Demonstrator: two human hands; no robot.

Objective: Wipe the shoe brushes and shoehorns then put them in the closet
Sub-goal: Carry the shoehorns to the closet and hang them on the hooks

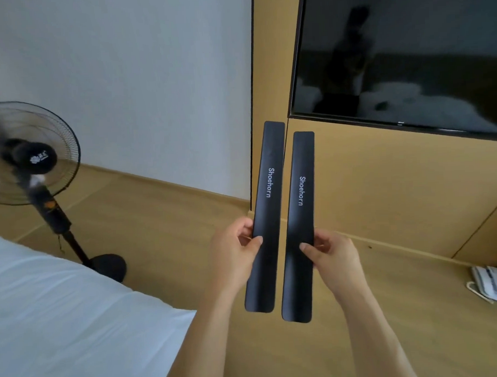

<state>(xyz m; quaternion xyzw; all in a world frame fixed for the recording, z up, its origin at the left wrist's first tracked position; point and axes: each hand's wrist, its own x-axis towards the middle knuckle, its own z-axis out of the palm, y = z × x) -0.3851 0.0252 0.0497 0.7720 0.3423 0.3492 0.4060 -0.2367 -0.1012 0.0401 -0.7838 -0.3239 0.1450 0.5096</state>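
A white bed (63, 321) fills the lower left of the frame, and a dark TV (406, 56) on a wood wall (383, 197) fills the upper right. A black fan (29, 156) stands at left on the wood floor (158, 219). At centre, two black shoehorns are held upright, side by side and just apart: the left hand (235, 253) pinches the left shoehorn (266, 216), the right hand (334, 253) pinches the right shoehorn (299, 229). A white phone (490, 287) lies at lower right.
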